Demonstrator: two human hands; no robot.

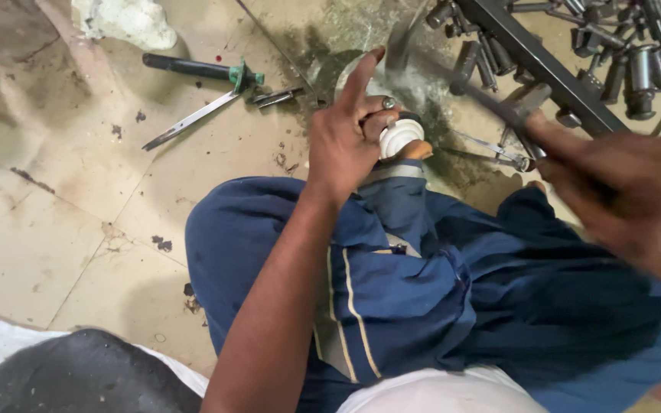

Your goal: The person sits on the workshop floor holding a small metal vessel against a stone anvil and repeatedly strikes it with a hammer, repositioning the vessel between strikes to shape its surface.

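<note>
White ribbed part [401,136] is being pinned over the knee by the left hand [343,141], fingers curled on it, forefinger raised; a blurred hammer [468,80] is being gripped by the right hand [625,195].

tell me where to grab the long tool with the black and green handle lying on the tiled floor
Grip the black and green handled tool by its black round handle, coming from above at its upper left end. It lies flat on the tiled floor, handle clear; the thin metal blade angles away.
</note>
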